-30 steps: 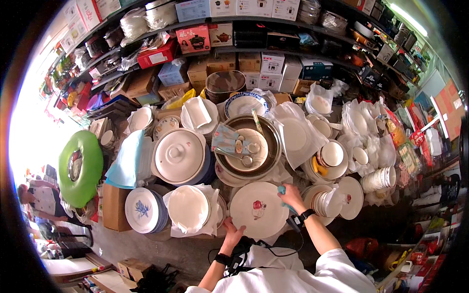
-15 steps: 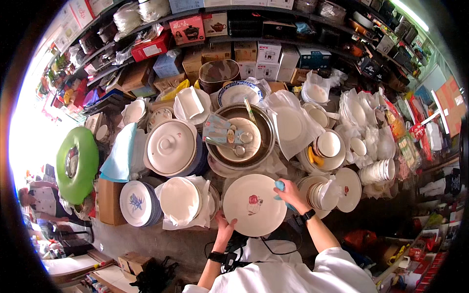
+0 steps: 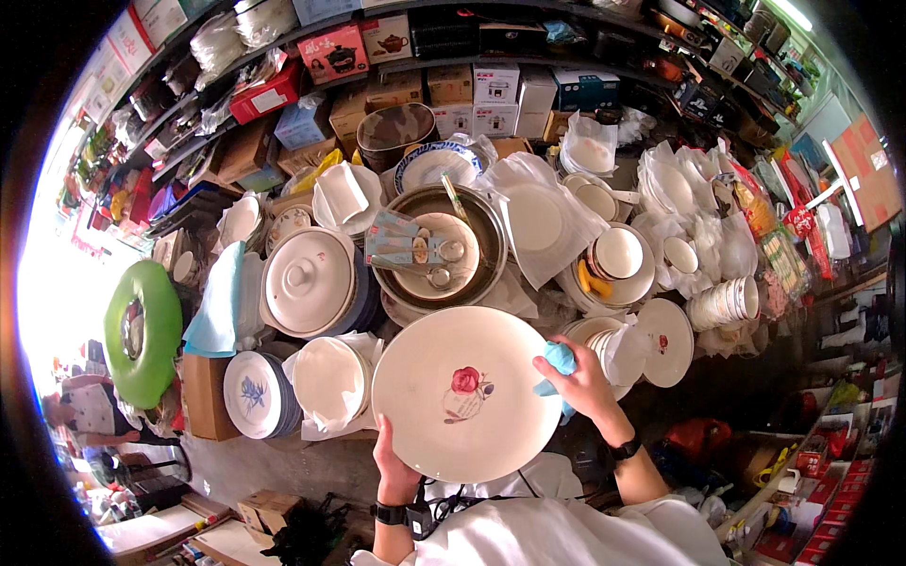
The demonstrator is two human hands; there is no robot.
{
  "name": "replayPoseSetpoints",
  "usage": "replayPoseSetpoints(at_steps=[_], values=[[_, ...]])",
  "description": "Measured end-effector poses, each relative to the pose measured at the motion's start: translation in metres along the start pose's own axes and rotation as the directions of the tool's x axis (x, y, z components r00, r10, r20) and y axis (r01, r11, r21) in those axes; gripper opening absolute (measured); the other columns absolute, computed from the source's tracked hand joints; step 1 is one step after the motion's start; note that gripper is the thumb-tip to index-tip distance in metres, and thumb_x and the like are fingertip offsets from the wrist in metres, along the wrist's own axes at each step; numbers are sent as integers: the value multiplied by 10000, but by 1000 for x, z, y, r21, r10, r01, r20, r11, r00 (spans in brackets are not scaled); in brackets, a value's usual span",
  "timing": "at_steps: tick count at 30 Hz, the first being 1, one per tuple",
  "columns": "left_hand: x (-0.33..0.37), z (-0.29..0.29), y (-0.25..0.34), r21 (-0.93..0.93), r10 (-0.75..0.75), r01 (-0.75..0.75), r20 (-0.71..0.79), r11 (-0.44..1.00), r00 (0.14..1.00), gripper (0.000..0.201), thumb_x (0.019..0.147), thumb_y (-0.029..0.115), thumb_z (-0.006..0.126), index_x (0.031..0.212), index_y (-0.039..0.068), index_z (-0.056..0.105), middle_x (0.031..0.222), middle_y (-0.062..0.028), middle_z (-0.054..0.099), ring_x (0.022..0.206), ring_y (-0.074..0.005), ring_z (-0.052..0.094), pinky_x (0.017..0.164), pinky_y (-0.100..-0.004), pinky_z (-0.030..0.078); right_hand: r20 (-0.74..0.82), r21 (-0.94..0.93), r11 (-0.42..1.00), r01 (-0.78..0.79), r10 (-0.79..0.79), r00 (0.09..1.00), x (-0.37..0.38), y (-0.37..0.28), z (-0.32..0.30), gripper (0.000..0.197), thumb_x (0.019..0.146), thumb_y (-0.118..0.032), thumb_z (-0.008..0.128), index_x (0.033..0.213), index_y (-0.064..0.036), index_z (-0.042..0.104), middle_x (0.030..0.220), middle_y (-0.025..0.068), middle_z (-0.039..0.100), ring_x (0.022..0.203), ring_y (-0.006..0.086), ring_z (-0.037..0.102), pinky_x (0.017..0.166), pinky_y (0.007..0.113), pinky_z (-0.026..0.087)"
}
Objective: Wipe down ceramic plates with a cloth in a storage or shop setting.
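Note:
A large white plate [image 3: 425, 358] with a red flower print fills the middle of the view, raised in front of the crowded tabletop. Its lower left rim is gripped by my left hand [image 3: 396, 462], the thumb lying on the face and the other fingers hidden beneath. At the right rim, my right hand [image 3: 587, 385] is closed round a light blue cloth [image 3: 559, 360], which touches the plate's edge. Just left of the plate stands a paper-lined stack of white plates [image 3: 330, 375]. Paper-wrapped bowls [image 3: 627, 357] sit behind my right hand.
Beyond the plate are a wide metal basin [image 3: 491, 236] holding a dish and utensils, and a lidded white pot [image 3: 307, 283]. Blue-patterned plates [image 3: 253, 396] are stacked at the left. White cups [image 3: 741, 300] lie on their side at the right. Boxed goods [image 3: 495, 85] line the back shelves.
The plate has come up closer to me and looks larger, with both hands moving along with it. The cloth stays at its right rim. The whole view has shifted slightly.

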State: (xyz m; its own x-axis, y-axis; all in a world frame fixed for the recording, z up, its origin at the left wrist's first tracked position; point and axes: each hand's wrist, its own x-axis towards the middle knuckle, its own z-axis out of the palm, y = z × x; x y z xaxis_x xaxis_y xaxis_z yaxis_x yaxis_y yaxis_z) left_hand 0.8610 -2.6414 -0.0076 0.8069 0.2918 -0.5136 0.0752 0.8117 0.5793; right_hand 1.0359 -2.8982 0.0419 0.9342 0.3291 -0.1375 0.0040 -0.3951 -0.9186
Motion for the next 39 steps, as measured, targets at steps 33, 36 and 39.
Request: replayPoseSetpoints(at_steps=[33,36,39], values=[[-92,22,93,65,483,-488,76,871,872,682,1043,503,458,1538,50,333,1461,-136,490,1306,-265,525,1056,-433,467,390,-96,623,776,-694,605,38,-192,52,472,920,-27,638,1363,-118,501,1308,126,558,1199,292,601,1004,428,492],[-100,28,102,-60,372,-367,99,928,923,646,1058,498,428,1523,56,357,1453,-145,509,1288,-294,558,1031,-459,511,442,-213,31,977,-888,125,53,-210,76,514,849,-81,713,1326,-223,589,1319,38,561,1247,251,560,1019,429,453],[-104,31,106,-87,350,-340,151,936,925,636,1065,503,405,1517,57,367,1452,-146,511,1291,-293,557,1030,-453,513,571,-259,-308,915,-814,-112,57,-212,96,503,837,-134,699,1310,-290,631,1314,-18,560,1302,223,519,1083,419,408]])
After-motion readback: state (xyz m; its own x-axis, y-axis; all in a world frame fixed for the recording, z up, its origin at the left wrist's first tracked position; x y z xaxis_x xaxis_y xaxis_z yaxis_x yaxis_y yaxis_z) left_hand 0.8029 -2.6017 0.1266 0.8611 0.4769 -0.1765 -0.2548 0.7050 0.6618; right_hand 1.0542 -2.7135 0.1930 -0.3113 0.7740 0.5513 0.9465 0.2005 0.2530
